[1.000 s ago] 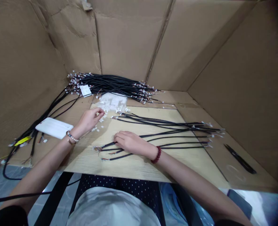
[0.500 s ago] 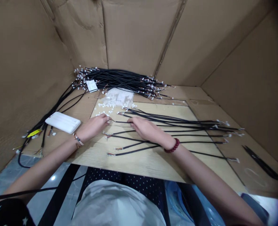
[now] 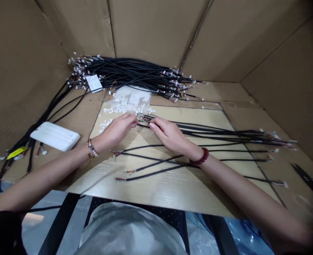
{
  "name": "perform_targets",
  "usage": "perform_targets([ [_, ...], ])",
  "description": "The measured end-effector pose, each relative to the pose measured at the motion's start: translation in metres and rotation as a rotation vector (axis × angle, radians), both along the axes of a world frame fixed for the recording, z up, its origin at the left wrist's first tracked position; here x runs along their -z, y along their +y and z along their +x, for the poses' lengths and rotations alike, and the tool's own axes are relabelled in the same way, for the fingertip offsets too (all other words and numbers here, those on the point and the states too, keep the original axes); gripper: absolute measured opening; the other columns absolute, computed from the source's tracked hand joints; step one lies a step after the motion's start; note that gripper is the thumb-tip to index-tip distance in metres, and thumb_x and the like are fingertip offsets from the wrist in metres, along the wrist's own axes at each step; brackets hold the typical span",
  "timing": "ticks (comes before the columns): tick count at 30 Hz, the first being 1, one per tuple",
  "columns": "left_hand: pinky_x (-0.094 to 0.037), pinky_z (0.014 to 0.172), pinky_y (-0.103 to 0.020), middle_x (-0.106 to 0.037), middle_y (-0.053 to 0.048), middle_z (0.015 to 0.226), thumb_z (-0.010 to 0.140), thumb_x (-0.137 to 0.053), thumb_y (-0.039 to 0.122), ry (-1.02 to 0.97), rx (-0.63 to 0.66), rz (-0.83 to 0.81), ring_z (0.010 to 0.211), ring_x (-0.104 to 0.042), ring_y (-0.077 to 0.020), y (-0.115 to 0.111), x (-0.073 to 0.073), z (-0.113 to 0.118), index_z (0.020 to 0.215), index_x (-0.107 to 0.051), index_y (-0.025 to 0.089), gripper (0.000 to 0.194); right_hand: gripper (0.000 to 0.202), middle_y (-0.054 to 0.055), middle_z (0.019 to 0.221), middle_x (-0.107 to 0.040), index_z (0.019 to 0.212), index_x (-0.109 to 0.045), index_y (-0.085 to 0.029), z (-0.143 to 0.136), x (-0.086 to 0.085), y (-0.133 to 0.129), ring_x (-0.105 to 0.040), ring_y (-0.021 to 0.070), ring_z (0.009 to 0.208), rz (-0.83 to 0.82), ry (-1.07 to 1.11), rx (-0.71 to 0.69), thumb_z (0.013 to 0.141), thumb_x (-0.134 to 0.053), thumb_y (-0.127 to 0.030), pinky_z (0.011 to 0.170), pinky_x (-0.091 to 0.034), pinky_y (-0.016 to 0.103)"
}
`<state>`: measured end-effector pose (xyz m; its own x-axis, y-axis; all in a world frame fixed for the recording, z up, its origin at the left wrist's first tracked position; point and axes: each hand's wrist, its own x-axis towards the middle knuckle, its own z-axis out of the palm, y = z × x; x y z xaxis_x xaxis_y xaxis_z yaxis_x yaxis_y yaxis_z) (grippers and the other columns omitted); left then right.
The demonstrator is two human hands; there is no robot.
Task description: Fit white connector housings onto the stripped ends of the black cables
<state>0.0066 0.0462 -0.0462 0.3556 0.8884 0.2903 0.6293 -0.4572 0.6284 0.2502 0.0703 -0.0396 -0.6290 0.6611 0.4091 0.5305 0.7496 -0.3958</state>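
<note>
My right hand [image 3: 168, 134] pinches a thin black cable [image 3: 144, 125] just behind its left end. Close by on the left, my left hand [image 3: 120, 129] has its fingertips pressed together at the end of that same cable; the wire tips there are hidden by the fingers. Right behind both hands lies a bunch of black cables [image 3: 212, 128] with bare wires at the left and white connectors at the right. Nearer the front, several separate black cables [image 3: 151, 174] spread over the pale board [image 3: 156, 194]. Small white connectors [image 3: 104, 124] are scattered beside my left hand.
At the back lies a large pile of finished-looking black cables [image 3: 129, 71] with a paper label [image 3: 94, 83]. A plastic bag [image 3: 131, 98] of white connectors sits before it. A white phone-like case [image 3: 54, 136] is left, black tweezers [image 3: 308, 180] right. Cardboard walls [image 3: 151, 28] enclose the table.
Both hands have moved back toward the bunch of cables, bringing the held cable beside it. My hands are closer together. The camera view has shifted slightly.
</note>
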Motion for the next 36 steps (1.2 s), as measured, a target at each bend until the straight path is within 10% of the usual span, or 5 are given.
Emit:
perform_targets([
  [5, -0.053, 0.075, -0.030, -0.070, -0.004, 0.090, 0.096, -0.063, 0.028, -0.253, 0.089, -0.199, 0.080, -0.067, -0.0175, 0.013, 0.014, 0.015, 0.096, -0.059, 0.018, 0.010, 0.033, 0.001, 0.066, -0.067, 0.084, -0.065, -0.019, 0.002, 0.016, 0.003, -0.061, 0.0161, 0.057, -0.012, 0.057, 0.055, 0.109, -0.049, -0.035, 0.056, -0.038, 0.027],
  [14, -0.059, 0.074, -0.024, -0.070, -0.002, 0.083, 0.090, -0.079, 0.044, -0.636, 0.120, -0.465, 0.075, -0.070, -0.0125, 0.009, 0.019, 0.022, 0.099, -0.061, 0.017, 0.034, 0.025, 0.011, 0.114, -0.078, 0.123, -0.066, -0.018, -0.001, 0.036, -0.007, -0.073, 0.0211, 0.105, -0.047, 0.266, -0.017, 0.108, -0.047, -0.025, 0.091, -0.056, 0.034],
  [22, -0.058, 0.066, -0.021, -0.073, -0.004, 0.088, 0.084, -0.086, 0.040, -0.655, 0.057, -0.594, 0.070, -0.068, -0.0115, -0.005, 0.011, 0.029, 0.094, -0.071, 0.014, 0.031, 0.018, 0.000, 0.080, -0.071, 0.088, -0.063, -0.019, -0.004, 0.029, -0.017, -0.062, 0.0124, 0.070, -0.465, 0.447, 0.037, 0.100, -0.063, -0.032, 0.065, -0.045, 0.023],
  [36, -0.054, 0.063, -0.014, -0.071, 0.000, 0.085, 0.089, -0.082, 0.023, -0.772, 0.058, -0.737, 0.068, -0.064, -0.0066, -0.012, 0.005, 0.027, 0.097, -0.072, 0.015, 0.015, 0.008, -0.001, 0.081, -0.067, 0.095, -0.060, -0.019, -0.002, 0.029, -0.021, -0.059, 0.0103, 0.070, -0.523, 0.518, -0.053, 0.099, -0.063, -0.026, 0.061, -0.044, 0.022],
])
